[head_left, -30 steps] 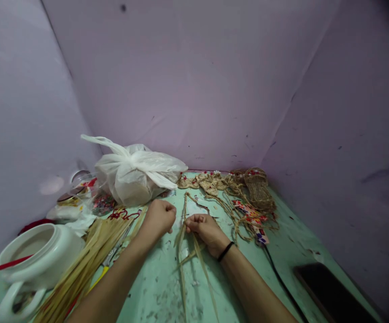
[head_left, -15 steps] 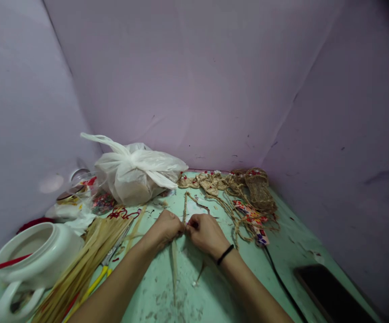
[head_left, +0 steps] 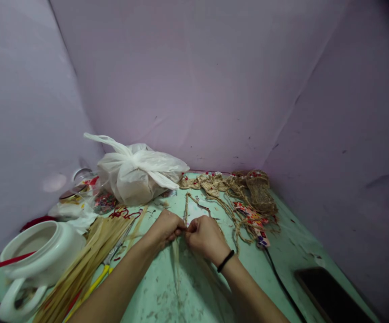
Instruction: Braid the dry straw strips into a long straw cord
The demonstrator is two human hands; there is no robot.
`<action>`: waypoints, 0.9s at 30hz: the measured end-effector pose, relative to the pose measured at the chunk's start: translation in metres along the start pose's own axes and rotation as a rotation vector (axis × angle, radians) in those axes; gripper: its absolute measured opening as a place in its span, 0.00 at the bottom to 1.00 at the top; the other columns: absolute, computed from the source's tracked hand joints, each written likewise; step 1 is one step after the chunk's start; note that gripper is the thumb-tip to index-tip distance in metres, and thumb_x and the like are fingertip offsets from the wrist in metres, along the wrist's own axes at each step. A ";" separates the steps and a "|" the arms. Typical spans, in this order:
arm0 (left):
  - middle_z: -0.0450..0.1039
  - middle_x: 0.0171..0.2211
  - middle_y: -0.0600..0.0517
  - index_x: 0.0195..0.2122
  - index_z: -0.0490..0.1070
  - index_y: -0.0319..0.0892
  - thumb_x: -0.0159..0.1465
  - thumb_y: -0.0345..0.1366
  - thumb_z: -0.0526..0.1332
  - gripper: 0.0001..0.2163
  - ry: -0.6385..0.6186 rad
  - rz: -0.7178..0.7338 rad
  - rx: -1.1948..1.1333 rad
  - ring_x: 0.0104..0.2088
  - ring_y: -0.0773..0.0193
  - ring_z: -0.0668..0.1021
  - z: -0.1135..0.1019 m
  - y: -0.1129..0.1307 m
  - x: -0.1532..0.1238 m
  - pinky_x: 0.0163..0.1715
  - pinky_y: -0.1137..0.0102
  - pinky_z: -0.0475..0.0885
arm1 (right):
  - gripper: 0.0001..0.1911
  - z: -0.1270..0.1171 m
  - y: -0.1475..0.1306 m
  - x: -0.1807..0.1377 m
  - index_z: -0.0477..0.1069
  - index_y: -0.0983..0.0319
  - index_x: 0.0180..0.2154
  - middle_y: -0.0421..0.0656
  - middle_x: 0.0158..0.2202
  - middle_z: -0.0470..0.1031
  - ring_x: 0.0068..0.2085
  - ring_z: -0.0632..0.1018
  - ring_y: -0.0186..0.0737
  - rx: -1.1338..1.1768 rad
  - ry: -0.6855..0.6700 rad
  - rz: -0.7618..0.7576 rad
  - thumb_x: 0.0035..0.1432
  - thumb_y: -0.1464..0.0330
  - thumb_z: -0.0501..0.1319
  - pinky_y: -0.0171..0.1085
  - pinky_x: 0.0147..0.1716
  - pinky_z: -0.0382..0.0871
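Note:
My left hand (head_left: 164,228) and my right hand (head_left: 205,237) meet knuckle to knuckle over the green table (head_left: 167,296), both pinched on a braided straw cord (head_left: 186,209). The cord runs away from my fingers toward the back wall. Loose straw strands (head_left: 177,264) hang down from the pinch toward me, blurred. A black band circles my right wrist.
A bundle of straw strips (head_left: 86,260) with yellow-handled scissors (head_left: 97,280) lies at left beside a white jar (head_left: 36,255). A knotted white plastic bag (head_left: 137,172) sits behind. Woven straw pieces (head_left: 248,190) pile at the back right. A dark phone (head_left: 332,298) and black cable (head_left: 278,278) lie right.
My hands, a short way apart a second ago, have come together on the cord. The loose strands beneath them have drawn in and shifted.

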State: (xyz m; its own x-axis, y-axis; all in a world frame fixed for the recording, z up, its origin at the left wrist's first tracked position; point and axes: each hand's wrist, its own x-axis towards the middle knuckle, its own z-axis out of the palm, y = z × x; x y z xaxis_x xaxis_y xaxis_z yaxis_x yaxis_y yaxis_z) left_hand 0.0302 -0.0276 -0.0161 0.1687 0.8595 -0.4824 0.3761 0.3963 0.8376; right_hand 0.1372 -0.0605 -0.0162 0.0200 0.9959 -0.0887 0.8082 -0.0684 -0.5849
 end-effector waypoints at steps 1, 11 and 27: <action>0.49 0.05 0.59 0.09 0.53 0.40 0.40 0.28 0.54 0.09 -0.007 0.029 -0.006 0.08 0.77 0.51 -0.001 0.000 0.000 0.10 0.76 0.41 | 0.08 -0.001 -0.001 -0.002 0.73 0.64 0.17 0.41 0.15 0.69 0.18 0.63 0.29 -0.016 -0.002 -0.024 0.38 0.75 0.55 0.30 0.18 0.47; 0.52 0.08 0.60 0.13 0.56 0.40 0.41 0.33 0.56 0.07 -0.226 0.023 -0.038 0.07 0.77 0.52 -0.020 -0.008 0.011 0.09 0.77 0.40 | 0.05 0.007 0.021 0.021 0.67 0.65 0.21 0.40 0.17 0.68 0.20 0.67 0.29 0.646 -0.062 0.100 0.42 0.72 0.54 0.28 0.19 0.55; 0.69 0.21 0.45 0.20 0.70 0.37 0.43 0.30 0.56 0.05 0.178 0.207 0.763 0.27 0.59 0.71 -0.005 0.006 -0.017 0.24 0.71 0.59 | 0.03 0.021 0.017 0.016 0.59 0.64 0.13 0.31 0.08 0.50 0.13 0.49 0.23 0.937 -0.191 0.242 0.33 0.74 0.53 0.30 0.15 0.37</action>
State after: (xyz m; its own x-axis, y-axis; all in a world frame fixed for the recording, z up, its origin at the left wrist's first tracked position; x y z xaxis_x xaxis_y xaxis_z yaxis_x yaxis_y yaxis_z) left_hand 0.0251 -0.0381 -0.0017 0.1794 0.9554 -0.2345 0.8818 -0.0504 0.4690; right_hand 0.1385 -0.0469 -0.0446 -0.0383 0.9280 -0.3707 -0.0001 -0.3710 -0.9286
